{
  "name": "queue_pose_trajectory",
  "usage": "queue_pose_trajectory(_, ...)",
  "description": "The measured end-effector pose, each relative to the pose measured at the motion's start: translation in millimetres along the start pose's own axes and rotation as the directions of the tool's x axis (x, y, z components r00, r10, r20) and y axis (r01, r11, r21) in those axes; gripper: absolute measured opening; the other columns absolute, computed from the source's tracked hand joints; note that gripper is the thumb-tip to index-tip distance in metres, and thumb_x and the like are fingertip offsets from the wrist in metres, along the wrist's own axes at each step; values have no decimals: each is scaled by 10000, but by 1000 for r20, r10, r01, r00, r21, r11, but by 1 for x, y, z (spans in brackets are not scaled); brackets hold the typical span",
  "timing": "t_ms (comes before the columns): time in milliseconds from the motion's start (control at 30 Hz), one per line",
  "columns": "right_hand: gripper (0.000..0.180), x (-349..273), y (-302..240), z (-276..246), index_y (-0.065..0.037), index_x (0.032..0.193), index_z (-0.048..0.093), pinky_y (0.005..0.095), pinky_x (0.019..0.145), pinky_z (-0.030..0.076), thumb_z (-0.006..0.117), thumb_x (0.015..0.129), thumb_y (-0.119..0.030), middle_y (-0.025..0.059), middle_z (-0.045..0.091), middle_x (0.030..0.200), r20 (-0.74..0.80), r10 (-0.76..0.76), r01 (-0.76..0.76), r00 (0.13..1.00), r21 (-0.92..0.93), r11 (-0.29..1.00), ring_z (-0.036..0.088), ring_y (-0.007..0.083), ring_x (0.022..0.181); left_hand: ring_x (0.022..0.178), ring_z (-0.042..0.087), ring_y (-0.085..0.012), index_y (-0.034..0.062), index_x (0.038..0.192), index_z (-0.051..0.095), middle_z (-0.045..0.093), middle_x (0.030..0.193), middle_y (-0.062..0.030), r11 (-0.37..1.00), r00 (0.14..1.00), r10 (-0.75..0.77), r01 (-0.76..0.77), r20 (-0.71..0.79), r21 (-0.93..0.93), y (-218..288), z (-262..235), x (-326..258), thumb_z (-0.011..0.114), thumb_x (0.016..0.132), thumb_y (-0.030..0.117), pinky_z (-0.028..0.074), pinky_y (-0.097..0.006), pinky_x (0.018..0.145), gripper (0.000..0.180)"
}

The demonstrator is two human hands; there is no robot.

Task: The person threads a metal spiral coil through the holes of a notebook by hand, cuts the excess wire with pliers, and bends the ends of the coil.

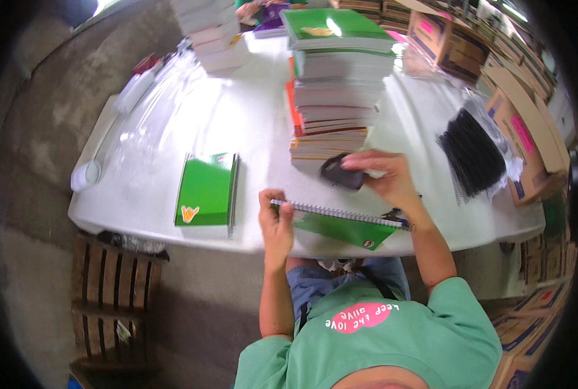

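My left hand [277,223] is closed on the left end of a green spiral notebook [347,227], thumb on the near side. The notebook is tilted at the table's front edge, its wire-bound spine uppermost. Above its spine, my right hand [386,176] pinches a small dark, rounded object [342,174] whose kind I cannot make out. That object is close to the foot of a tall stack of unbound green-topped books [341,84]. A second green spiral notebook [205,194], with a yellow hand print on its cover, lies flat to the left.
A bundle of black binding coils [472,154] rests on plastic at the right of the white table [153,175]. Cardboard boxes [454,45] stand behind it. Another paper stack [211,39] is at the far left, near another person's hand [247,11]. A wooden pallet [114,311] lies below left.
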State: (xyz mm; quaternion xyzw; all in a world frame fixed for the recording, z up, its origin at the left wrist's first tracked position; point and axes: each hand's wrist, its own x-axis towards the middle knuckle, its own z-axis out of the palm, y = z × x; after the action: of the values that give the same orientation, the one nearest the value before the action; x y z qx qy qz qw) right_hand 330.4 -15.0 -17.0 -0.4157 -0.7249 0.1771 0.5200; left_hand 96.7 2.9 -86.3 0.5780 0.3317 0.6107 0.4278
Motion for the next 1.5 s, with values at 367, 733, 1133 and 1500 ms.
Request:
queue_pose_trajectory(367,546,-122,44,-105,-140,1280,530,506,1042,302,692,776,-274,152,424,1379,-64,241,-245,968,-418,875,418,332,1248,786,566,-135,-34,968,590,579,900,-70,977,982,-41,0,-187,-213,38,30,-11,618,901,139,480,-257,704,187)
queue_pose_trajectory(733,528,-175,35,-65,-115,1257,536,472,987,343,687,789,-308,112,524,1123,-107,210,-216,972,-765,606,478,317,1070,779,638,-169,-63,1019,625,681,905,-138,933,966,231,-186,-115,309,57,73,-17,622,835,-32,523,-277,724,187)
queue_pose_trajectory(1133,521,-97,-104,-44,-241,1243,582,415,901,372,724,742,-210,66,504,1106,-169,71,-153,983,-539,828,474,284,1012,746,661,-170,33,993,680,706,897,-65,611,759,630,-615,165,498,57,101,-19,771,691,16,481,-275,675,315)
queue_pose_trajectory(1500,457,-94,-112,-38,-155,1199,601,410,845,416,708,756,-196,101,548,1064,-112,143,-182,983,-624,760,512,307,967,721,646,-168,34,1006,685,706,882,-52,589,753,612,-638,241,496,61,104,-23,668,675,-79,477,-272,692,351)
